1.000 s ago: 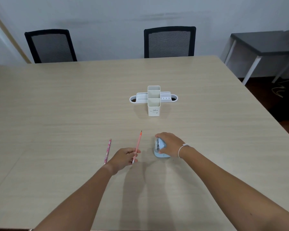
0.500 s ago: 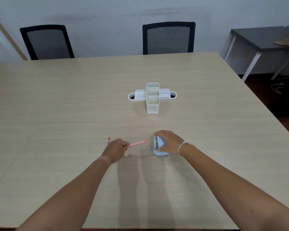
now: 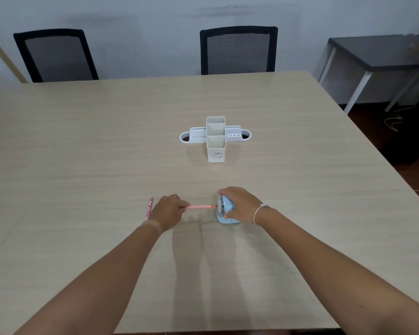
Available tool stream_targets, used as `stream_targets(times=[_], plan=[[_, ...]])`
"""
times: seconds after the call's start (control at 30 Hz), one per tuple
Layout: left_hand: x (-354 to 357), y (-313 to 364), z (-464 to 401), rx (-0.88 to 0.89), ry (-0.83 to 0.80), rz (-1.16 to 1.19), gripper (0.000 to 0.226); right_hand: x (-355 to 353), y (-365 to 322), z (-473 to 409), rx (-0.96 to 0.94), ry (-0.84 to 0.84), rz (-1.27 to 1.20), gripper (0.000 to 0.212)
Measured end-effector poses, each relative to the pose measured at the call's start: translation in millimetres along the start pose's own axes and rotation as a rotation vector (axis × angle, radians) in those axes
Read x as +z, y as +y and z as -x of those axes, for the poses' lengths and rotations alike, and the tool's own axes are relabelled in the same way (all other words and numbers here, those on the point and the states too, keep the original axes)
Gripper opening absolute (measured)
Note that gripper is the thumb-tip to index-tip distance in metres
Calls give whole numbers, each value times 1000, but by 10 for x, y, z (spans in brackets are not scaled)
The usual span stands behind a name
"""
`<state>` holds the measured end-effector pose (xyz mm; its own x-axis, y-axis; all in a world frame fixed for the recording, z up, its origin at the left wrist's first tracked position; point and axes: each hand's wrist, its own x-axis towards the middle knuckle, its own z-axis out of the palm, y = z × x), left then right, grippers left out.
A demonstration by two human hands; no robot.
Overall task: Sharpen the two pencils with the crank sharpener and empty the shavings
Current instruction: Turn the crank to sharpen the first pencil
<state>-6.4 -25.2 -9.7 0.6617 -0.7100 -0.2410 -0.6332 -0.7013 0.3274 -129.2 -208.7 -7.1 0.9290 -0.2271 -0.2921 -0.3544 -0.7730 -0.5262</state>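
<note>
**Pencil levelled at the sharpener**

Pencil [image 3: 200, 207] lies horizontal, tip at the blue sharpener's [image 3: 225, 210] face; half a second ago it slanted upward. Your left hand [image 3: 168, 212] pinches its end; your right hand [image 3: 240, 204] clasps the sharpener. Second pencil [image 3: 149, 208] rests on the table [image 3: 82, 153]. White organizer [image 3: 215, 139] compartments look empty.

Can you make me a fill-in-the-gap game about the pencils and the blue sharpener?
1. The left hand holds the ____ pencil level.
2. Its tip points at the blue ____.
3. The right hand rests on the sharpener to ____ it.
4. The patterned pencil lies on the ____.

Missing words: pink; sharpener; steady; table
</note>
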Motion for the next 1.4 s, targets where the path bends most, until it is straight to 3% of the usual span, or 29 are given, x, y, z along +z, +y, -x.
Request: stream_targets(times=[0.57,1.4], plan=[[-25,-36,-27,25,-44,52,29,10,11,0,-3,2,-18,66],[182,457,-227,115,-88,111,29,64,22,2,-30,46,-38,66]])
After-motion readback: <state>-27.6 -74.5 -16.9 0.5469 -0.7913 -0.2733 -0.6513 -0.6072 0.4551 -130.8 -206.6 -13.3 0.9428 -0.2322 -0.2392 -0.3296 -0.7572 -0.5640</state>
